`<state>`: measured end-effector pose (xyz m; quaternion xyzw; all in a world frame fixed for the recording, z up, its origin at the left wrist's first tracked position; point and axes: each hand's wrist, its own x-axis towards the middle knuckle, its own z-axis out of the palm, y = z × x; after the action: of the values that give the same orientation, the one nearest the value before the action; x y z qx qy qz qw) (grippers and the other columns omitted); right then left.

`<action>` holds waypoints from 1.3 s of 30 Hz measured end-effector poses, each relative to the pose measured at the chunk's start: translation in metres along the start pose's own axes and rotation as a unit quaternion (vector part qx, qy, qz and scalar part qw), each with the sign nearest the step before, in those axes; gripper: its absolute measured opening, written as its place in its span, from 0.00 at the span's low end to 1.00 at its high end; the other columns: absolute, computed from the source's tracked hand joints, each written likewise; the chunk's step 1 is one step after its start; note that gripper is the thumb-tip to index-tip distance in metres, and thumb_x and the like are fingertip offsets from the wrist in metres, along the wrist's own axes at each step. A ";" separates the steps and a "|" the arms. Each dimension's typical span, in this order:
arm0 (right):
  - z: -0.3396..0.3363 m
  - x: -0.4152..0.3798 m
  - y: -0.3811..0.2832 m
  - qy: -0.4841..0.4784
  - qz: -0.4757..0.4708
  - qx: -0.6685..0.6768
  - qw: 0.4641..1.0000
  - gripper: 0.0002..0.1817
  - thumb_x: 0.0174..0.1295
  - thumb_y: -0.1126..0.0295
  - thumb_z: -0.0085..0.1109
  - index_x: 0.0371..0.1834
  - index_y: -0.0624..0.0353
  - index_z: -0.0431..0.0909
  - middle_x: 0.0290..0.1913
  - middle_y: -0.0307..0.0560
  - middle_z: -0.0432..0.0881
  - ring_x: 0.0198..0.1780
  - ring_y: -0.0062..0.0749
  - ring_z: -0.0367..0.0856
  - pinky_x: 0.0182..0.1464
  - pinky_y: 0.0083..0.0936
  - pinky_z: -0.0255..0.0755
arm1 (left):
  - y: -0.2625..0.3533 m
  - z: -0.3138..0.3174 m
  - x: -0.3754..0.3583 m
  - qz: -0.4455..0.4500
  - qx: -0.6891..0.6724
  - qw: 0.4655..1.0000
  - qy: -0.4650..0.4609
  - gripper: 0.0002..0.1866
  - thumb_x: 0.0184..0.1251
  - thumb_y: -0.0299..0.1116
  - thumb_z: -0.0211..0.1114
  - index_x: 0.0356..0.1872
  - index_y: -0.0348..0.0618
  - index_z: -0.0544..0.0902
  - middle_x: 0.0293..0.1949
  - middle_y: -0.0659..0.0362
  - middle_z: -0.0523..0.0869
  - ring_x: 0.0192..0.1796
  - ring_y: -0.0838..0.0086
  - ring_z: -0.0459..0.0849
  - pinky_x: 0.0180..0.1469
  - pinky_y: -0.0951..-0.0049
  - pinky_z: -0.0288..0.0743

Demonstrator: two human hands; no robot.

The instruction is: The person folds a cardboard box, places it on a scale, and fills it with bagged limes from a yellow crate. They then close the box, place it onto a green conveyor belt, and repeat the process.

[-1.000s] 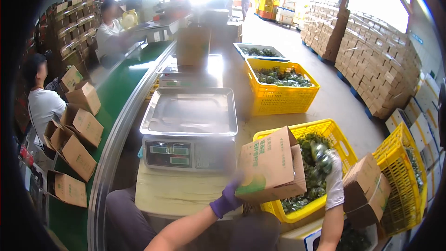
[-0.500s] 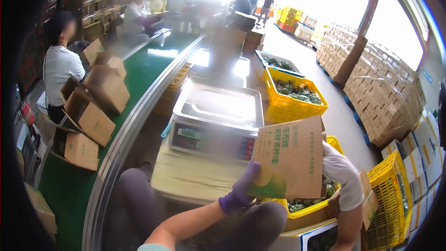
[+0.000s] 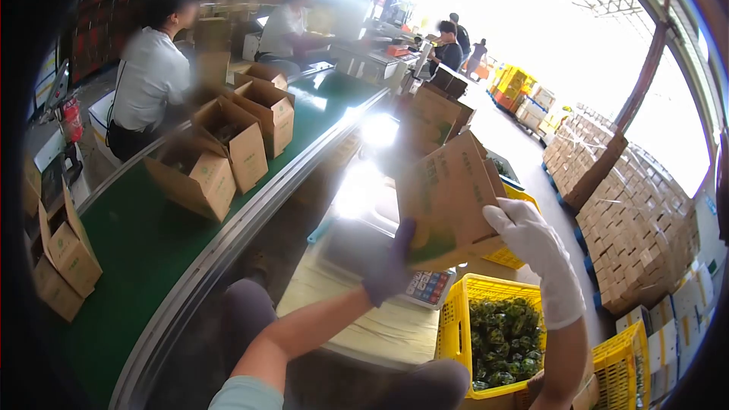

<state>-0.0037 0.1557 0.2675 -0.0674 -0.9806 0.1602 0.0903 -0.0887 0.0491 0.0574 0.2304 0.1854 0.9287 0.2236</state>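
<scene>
A brown cardboard box (image 3: 444, 197) with green print is held tilted above the weighing scale (image 3: 433, 288). My left hand (image 3: 387, 266), in a purple glove, grips the box's lower left edge. My right hand (image 3: 531, 247), in a white glove, has its fingers closed on the right side of the box. Most of the scale's platform is hidden behind the box and bright glare. Below my right forearm stands a yellow crate (image 3: 456, 326) filled with dark green items in clear wrapping.
A green conveyor belt (image 3: 121, 281) on the left carries several open cartons (image 3: 213, 182). A person (image 3: 152, 68) sits beyond it, with other people farther back. Stacked boxes (image 3: 630, 235) stand at right. Another yellow crate (image 3: 619, 368) is at lower right.
Both hands have raised the box and carried it forward over the scale. My view has turned, showing more of the crate. Cartons on the belt appear shifted.
</scene>
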 end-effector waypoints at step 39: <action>0.372 -0.197 0.466 -0.145 0.481 0.358 0.787 0.47 0.49 0.63 0.74 0.72 0.63 0.60 0.61 0.61 0.76 0.48 0.45 0.84 0.46 0.33 0.78 | 0.008 -0.057 -0.076 -0.551 0.448 0.497 -0.498 0.32 0.70 0.55 0.56 0.67 0.43 0.72 0.59 0.51 0.82 0.61 0.62 0.79 0.63 0.66 0.69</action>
<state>0.1625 0.4488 -0.2623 -0.4693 -0.6950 0.5304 -0.1243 -0.0598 -0.0094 -0.0123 0.5756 0.5241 0.1406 0.6118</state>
